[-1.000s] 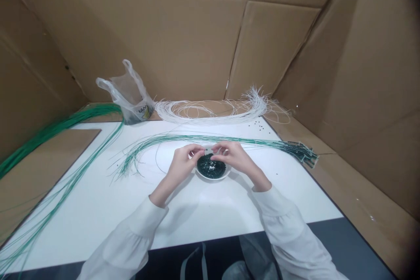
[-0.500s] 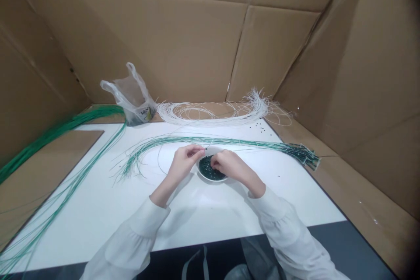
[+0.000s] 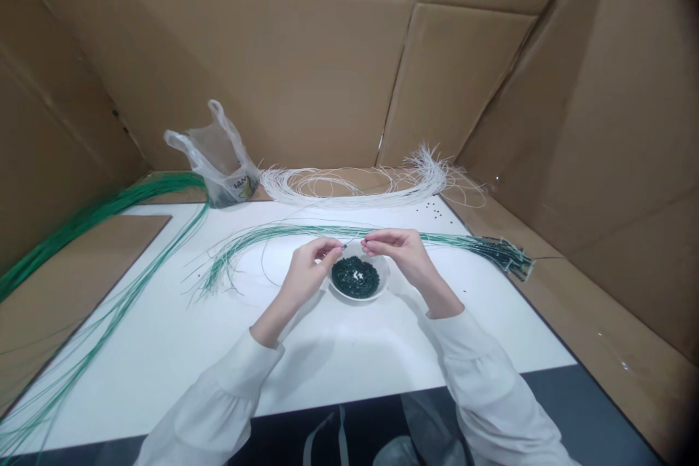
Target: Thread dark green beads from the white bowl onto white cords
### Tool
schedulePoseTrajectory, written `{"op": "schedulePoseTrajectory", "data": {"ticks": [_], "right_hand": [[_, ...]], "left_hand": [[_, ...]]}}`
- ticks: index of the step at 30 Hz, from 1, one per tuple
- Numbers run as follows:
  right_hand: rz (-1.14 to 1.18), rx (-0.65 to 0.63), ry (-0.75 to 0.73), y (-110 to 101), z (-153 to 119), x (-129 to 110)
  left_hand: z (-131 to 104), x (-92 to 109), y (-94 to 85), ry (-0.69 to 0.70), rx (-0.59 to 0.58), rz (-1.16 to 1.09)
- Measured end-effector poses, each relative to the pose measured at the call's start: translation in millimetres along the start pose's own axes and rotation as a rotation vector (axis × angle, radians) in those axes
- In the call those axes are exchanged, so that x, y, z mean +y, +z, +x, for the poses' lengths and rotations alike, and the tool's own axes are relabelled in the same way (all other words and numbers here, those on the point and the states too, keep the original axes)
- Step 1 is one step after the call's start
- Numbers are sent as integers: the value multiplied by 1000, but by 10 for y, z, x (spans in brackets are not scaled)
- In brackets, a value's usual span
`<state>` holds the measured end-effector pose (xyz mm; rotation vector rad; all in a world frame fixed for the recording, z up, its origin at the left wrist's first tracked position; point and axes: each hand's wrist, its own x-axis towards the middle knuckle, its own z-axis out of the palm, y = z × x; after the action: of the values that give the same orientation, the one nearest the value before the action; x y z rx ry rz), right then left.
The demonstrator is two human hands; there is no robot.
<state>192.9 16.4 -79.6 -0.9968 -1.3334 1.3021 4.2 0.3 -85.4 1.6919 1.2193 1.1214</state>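
A white bowl [image 3: 384, 278] of small dark green beads [image 3: 354, 284] stands on the white board, with a few white bits on top of the beads. My left hand [image 3: 312, 266] is closed in a pinch on a thin pale strand [image 3: 351, 239] at the bowl's upper left edge, a dark speck by the fingertips. Over the bowl's upper right edge, my right hand [image 3: 401, 251] is pinched closed. Whatever its fingertips hold is too small to make out. The two hands are a short gap apart.
A bundle of green strands [image 3: 306, 231] lies behind the bowl. Coiled white strands [image 3: 354, 198] and a plastic bag [image 3: 223, 167] are at the back. More green strands [image 3: 125, 196] run down the left. Small dark dots lie at the back right. Cardboard walls [image 3: 328, 73] surround the board.
My right hand has lifted out of the beads and moved up and to the right, uncovering the white bits. The left hand has hardly moved.
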Motion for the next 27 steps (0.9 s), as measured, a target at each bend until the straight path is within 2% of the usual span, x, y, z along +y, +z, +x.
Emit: {"op": "schedulePoseTrajectory", "data": {"ticks": [9,27], "right_hand": [[135,-64,-24,9,25,49],[261,-7,-3,47,-4,-12]], "left_hand": [[-44,103,6,55,-42,25],[-53,59,15,107,-83,45]]}}
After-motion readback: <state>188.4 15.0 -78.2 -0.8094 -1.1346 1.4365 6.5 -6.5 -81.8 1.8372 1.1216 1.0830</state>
